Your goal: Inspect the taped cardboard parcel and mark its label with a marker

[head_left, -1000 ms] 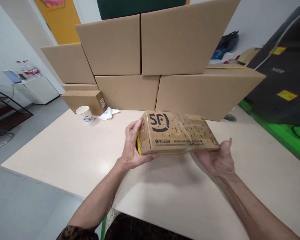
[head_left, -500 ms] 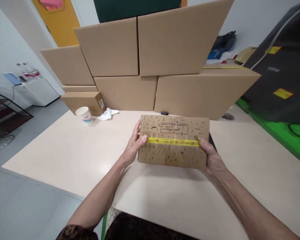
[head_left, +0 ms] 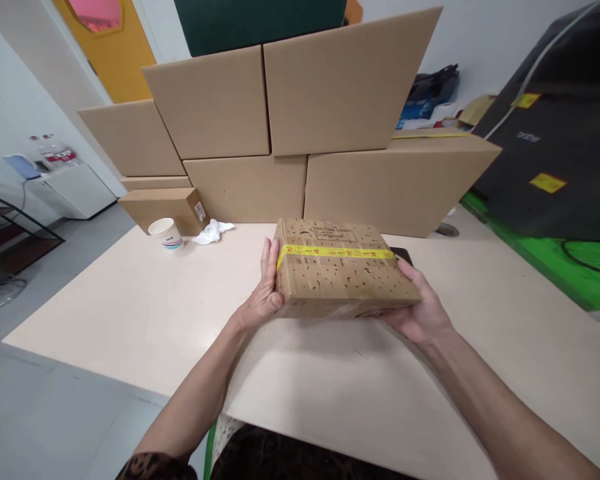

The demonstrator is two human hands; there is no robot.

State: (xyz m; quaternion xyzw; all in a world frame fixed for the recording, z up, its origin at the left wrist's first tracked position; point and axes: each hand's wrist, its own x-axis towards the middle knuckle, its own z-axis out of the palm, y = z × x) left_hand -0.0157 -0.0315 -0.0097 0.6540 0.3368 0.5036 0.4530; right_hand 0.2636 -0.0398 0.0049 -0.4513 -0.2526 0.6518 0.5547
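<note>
Between my two hands is a brown cardboard box (head_left: 340, 277) with dark specks, a printed label frame on top and a yellow tape band across it. My left hand (head_left: 265, 290) presses against its left side, fingers up along the wall and thumb at the near corner. My right hand (head_left: 423, 310) grips the right end, thumb on the top edge and fingers underneath. The box is tilted, its near side partly showing, and seems held above the white table (head_left: 195, 333). Behind its right end, a dark flat object (head_left: 403, 254) is mostly hidden.
Large plain cartons (head_left: 350, 100) are stacked along the table's back. A paper cup (head_left: 165, 233), a crumpled tissue (head_left: 213, 232) and a smaller carton (head_left: 165, 207) stand at the back left. A roll of tape (head_left: 447, 230) lies back right, near a black case (head_left: 550, 140).
The box has tipped so its near side now shows, and its top leans away. My left thumb has slid off the tape to the near corner; my right fingers have moved underneath.
</note>
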